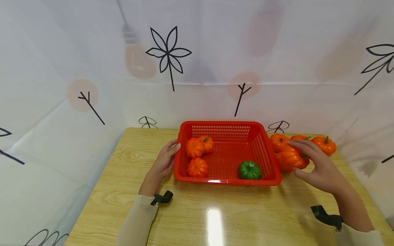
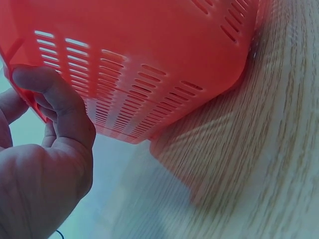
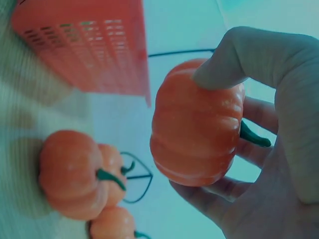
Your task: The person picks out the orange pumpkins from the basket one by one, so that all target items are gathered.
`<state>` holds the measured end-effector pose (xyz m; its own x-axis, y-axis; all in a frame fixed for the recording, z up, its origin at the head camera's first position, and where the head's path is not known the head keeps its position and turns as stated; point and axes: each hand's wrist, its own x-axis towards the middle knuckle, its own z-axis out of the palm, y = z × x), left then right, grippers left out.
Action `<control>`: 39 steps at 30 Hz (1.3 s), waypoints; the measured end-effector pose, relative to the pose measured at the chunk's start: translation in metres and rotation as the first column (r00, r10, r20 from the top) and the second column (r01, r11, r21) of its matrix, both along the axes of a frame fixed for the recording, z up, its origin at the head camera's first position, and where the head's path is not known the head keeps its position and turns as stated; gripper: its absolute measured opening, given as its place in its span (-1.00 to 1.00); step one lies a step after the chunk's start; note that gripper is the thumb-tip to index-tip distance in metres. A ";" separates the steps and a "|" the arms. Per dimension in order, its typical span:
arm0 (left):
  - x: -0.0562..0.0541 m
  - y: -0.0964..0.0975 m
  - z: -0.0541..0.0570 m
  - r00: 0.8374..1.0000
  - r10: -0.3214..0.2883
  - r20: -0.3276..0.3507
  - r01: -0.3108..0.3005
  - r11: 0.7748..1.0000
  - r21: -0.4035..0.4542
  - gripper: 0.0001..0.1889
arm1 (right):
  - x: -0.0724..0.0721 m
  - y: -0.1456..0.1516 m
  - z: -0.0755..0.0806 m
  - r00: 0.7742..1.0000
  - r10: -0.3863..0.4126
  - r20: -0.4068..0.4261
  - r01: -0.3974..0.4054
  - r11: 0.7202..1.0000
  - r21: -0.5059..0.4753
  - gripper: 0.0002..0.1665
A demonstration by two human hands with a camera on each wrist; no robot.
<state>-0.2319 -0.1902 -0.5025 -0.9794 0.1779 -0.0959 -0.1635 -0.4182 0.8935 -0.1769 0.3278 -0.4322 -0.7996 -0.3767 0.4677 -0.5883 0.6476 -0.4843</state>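
A red plastic basket with slotted walls stands on the wooden table. My left hand grips its left rim, the thumb and fingers on either side of the edge in the left wrist view. Inside lie three orange toy pumpkins, one near the front left, and a green toy pumpkin at the front right. Just right of the basket, my right hand holds another orange pumpkin between thumb and fingers. Its green stem points toward the palm, and it is raised off the table in the right wrist view.
More orange pumpkins, among them one at the far right, sit on the table behind the right hand. A white cloth printed with plant drawings hangs right behind the table's back edge.
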 end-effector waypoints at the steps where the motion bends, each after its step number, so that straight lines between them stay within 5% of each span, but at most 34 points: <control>1: 0.000 0.000 0.000 1.000 -0.001 -0.003 0.001 1.000 0.000 -0.58 | 0.000 0.002 -0.002 1.000 -0.007 -0.002 0.007 1.000 -0.002 0.06; 25: 0.000 -0.003 -0.001 1.000 -0.020 -0.017 0.020 1.000 0.006 -0.57 | -0.008 0.048 -0.047 0.970 -0.235 0.057 0.236 0.972 -0.007 -0.04; 39: -0.001 -0.003 -0.003 0.999 -0.026 -0.026 0.026 1.000 0.004 -0.55 | -0.013 0.066 -0.069 0.927 -0.346 0.143 0.347 0.938 0.017 -0.17</control>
<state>-0.2330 -0.1933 -0.5056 -0.9766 0.2035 -0.0693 -0.1507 -0.4181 0.8958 -0.1900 0.3934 -0.5013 -0.9378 -0.0609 0.3418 -0.2530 0.7941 -0.5527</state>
